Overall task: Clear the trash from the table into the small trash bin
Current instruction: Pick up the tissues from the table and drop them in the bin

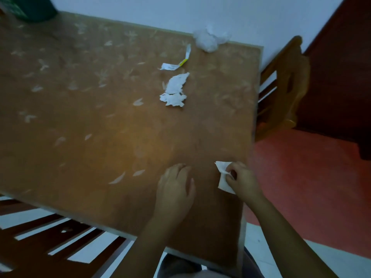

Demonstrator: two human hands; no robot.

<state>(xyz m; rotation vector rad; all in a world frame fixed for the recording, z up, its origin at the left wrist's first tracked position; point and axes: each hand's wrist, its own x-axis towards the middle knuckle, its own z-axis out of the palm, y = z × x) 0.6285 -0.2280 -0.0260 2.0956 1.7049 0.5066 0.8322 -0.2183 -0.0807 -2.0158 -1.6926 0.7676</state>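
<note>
My right hand (242, 180) pinches a white piece of paper (222, 178) near the table's right edge. My left hand (176, 184) rests on the brown table (90, 117) beside it, its fingers loosely bent and holding nothing. Farther back lie a torn white tissue (175, 91), a thin white strip with a yellow mark (177, 62) and a crumpled white wad (209, 40) at the far edge. A dark green bin (34, 8) stands at the table's far left corner, partly out of frame.
A wooden chair (285, 85) stands at the table's right side in front of a dark door (341, 67). A slatted wooden chair back (50, 237) is at the near left. The floor to the right is red.
</note>
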